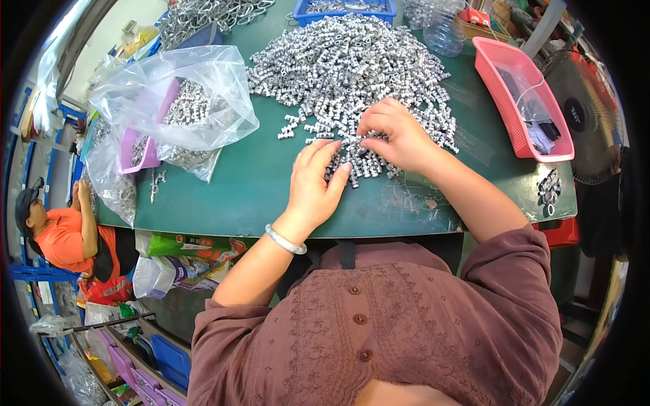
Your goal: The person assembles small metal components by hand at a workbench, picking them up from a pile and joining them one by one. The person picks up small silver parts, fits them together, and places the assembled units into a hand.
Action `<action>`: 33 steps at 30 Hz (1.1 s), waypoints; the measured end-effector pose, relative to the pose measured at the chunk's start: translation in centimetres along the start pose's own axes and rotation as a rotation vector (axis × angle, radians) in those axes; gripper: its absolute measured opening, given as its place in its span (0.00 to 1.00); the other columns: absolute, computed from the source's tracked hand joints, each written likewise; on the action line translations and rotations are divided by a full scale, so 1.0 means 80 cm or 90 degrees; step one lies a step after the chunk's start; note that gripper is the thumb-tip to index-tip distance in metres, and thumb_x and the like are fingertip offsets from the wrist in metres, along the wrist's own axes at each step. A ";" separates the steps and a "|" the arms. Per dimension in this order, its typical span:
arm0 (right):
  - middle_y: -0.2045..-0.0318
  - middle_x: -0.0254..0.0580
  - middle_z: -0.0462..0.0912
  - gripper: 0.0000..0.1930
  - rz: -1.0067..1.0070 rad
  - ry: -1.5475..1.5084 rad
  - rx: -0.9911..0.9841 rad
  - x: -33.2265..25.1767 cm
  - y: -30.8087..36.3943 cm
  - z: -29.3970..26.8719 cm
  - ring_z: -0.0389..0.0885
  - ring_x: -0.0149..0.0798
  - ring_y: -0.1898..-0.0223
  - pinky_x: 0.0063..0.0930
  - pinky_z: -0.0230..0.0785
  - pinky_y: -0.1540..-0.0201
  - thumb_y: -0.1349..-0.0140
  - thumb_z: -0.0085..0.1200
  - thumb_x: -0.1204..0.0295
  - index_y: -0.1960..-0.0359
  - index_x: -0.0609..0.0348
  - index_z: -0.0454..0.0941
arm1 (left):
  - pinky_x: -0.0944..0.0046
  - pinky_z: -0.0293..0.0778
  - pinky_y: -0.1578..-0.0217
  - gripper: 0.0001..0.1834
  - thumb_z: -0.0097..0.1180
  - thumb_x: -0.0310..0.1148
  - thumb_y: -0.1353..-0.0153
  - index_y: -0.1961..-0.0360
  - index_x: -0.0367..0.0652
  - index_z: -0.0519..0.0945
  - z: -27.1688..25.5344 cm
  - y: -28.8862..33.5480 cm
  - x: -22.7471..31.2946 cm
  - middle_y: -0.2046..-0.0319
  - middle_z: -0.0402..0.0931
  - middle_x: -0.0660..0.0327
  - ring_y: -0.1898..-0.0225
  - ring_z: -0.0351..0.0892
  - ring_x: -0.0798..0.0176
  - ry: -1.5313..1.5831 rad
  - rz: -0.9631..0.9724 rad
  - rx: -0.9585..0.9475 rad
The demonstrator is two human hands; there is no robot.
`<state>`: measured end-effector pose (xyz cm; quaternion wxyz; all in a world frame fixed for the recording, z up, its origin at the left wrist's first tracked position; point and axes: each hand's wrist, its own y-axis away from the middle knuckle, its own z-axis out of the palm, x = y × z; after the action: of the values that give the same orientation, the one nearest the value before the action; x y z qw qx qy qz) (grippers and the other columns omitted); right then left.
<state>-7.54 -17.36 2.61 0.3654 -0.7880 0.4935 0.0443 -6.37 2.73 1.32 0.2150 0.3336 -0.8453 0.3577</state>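
A big heap of small silver-grey ribbed metal parts (352,64) covers the middle of the green table. My left hand (313,179), with a pale bangle on its wrist, rests at the heap's near edge. Its thumb stands apart from the fingers, and a few parts lie between them. To its right, my right hand (399,135) bends over the near side of the heap, finger and thumb drawn together. Whatever is in that pinch is too small to make out. Loose parts (365,164) are spread on the table just below both hands.
Left of the heap lie a clear plastic bag (233,115) of parts and a purple basket (166,101). A pink basket (497,57), a fan (579,111) and dark rings (549,189) are on the right. Behind stands a blue tray (305,18). A person in orange (68,240) is far left.
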 end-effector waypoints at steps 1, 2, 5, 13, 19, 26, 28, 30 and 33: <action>0.70 0.34 0.76 0.08 0.016 -0.077 -0.008 -0.005 0.001 -0.003 0.70 0.41 0.63 0.34 0.60 0.57 0.58 0.59 0.75 0.73 0.55 0.76 | 0.64 0.69 0.58 0.15 0.56 0.27 0.49 0.58 0.36 0.75 0.001 -0.002 0.002 0.61 0.73 0.54 0.60 0.73 0.56 -0.009 0.040 0.043; 0.72 0.34 0.77 0.08 0.032 -0.153 -0.015 -0.010 0.002 -0.005 0.71 0.41 0.65 0.34 0.61 0.59 0.58 0.59 0.75 0.73 0.55 0.77 | 0.64 0.69 0.58 0.15 0.56 0.27 0.49 0.58 0.36 0.75 0.002 -0.003 0.004 0.61 0.73 0.54 0.60 0.73 0.56 -0.007 0.037 0.041; 0.74 0.37 0.77 0.08 0.035 -0.229 0.007 -0.023 0.006 -0.008 0.74 0.39 0.69 0.30 0.65 0.64 0.56 0.58 0.77 0.72 0.58 0.77 | 0.71 0.68 0.64 0.11 0.57 0.23 0.50 0.63 0.35 0.75 0.007 -0.007 0.013 0.70 0.72 0.61 0.67 0.71 0.69 0.198 -0.028 0.055; 0.74 0.37 0.77 0.08 0.084 -0.379 0.015 -0.026 0.019 -0.007 0.75 0.33 0.70 0.25 0.67 0.67 0.54 0.58 0.79 0.70 0.60 0.77 | 0.70 0.68 0.69 0.07 0.58 0.26 0.49 0.69 0.37 0.76 0.013 -0.008 0.026 0.73 0.74 0.60 0.72 0.72 0.67 0.297 -0.047 0.082; 0.68 0.40 0.74 0.14 0.007 -0.124 -0.005 -0.021 0.014 -0.018 0.72 0.41 0.62 0.33 0.64 0.59 0.57 0.61 0.71 0.66 0.58 0.76 | 0.70 0.68 0.67 0.04 0.49 0.30 0.40 0.66 0.42 0.74 0.012 -0.007 0.017 0.71 0.74 0.62 0.70 0.72 0.68 0.881 -0.345 0.001; 0.64 0.39 0.71 0.10 -0.012 0.109 -0.165 -0.014 0.022 -0.027 0.67 0.43 0.59 0.34 0.61 0.56 0.59 0.60 0.73 0.71 0.58 0.76 | 0.69 0.65 0.66 0.07 0.46 0.34 0.39 0.68 0.43 0.72 0.009 -0.004 0.010 0.71 0.67 0.62 0.69 0.64 0.67 1.178 -0.436 -0.079; 0.65 0.39 0.71 0.08 -0.007 0.092 -0.172 -0.014 0.020 -0.028 0.68 0.42 0.60 0.34 0.61 0.57 0.58 0.58 0.74 0.73 0.58 0.76 | 0.69 0.65 0.66 0.07 0.46 0.35 0.39 0.68 0.43 0.72 0.010 -0.004 0.011 0.72 0.66 0.62 0.70 0.63 0.66 1.185 -0.441 -0.088; 0.66 0.38 0.71 0.06 -0.002 0.077 -0.179 -0.011 0.020 -0.027 0.68 0.42 0.61 0.34 0.61 0.57 0.58 0.57 0.76 0.75 0.58 0.76 | 0.69 0.65 0.66 0.08 0.46 0.34 0.39 0.69 0.41 0.72 0.011 -0.004 0.010 0.72 0.67 0.62 0.69 0.64 0.66 1.209 -0.466 -0.086; 0.68 0.38 0.71 0.05 -0.026 0.052 -0.160 -0.009 0.022 -0.021 0.68 0.42 0.62 0.33 0.61 0.59 0.56 0.55 0.77 0.75 0.58 0.75 | 0.65 0.70 0.63 0.07 0.45 0.33 0.40 0.66 0.41 0.72 0.010 0.002 -0.001 0.68 0.73 0.58 0.66 0.72 0.61 1.257 -0.431 -0.112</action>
<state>-9.82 -18.32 3.23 0.2442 -0.8385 0.4827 0.0662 -6.53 2.22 0.66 0.9222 0.0955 -0.1794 0.3291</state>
